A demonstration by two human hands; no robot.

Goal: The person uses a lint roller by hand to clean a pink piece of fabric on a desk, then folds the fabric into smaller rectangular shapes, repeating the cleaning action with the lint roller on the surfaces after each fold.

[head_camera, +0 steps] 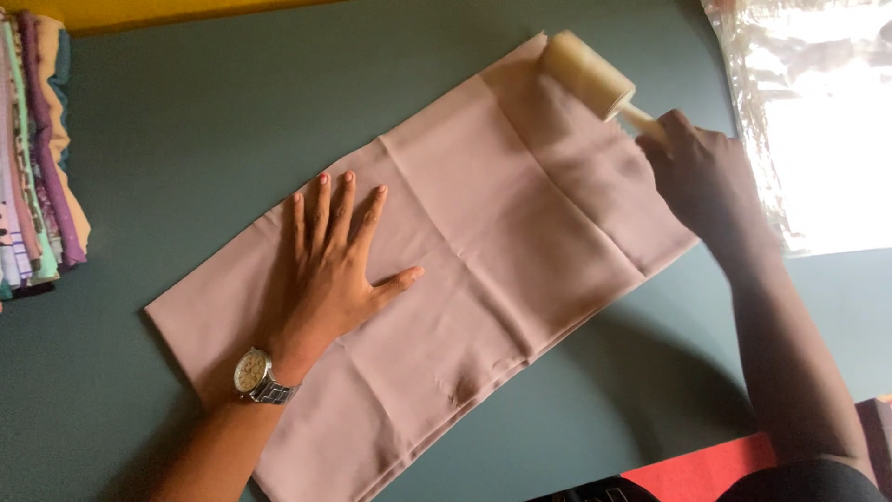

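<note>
— What sits closest to the lens?

— The person's own forearms, coming up from the bottom edge. The left one wears a metal wristwatch (253, 375) with a pale dial, and at the bottom right corner a strip of red surface (715, 465) shows beside a dark sleeve.

— And the left hand?

— The left hand (336, 270) lies flat, palm down, fingers spread and thumb out to the side, pressing on a folded piece of dusty-pink fabric (465, 251). It holds nothing; it just rests on the cloth.

— Where does the cloth lie?

— Stretched diagonally across a dark grey-green table (204, 139), from lower left to upper right. Fold creases cross it, and one layer overlaps near the far end.

— The right hand?

— The right hand (701, 177) is closed around the handle of a cream-coloured roller (587, 74). The roller's cylinder rests on the upper right end of the fabric, near its far corner. The hand is seen from the back, so the fingers' exact wrap around the handle is hidden.

— Anything else around?

— A stack of folded fabrics (37, 149) in purple, green, peach and teal sits at the left edge of the table, well apart from the pink cloth. A sheet of clear plastic (808, 112), glaring with light, lies at the upper right, just beside the right hand. A yellow band (167, 11) runs along the top edge.
</note>
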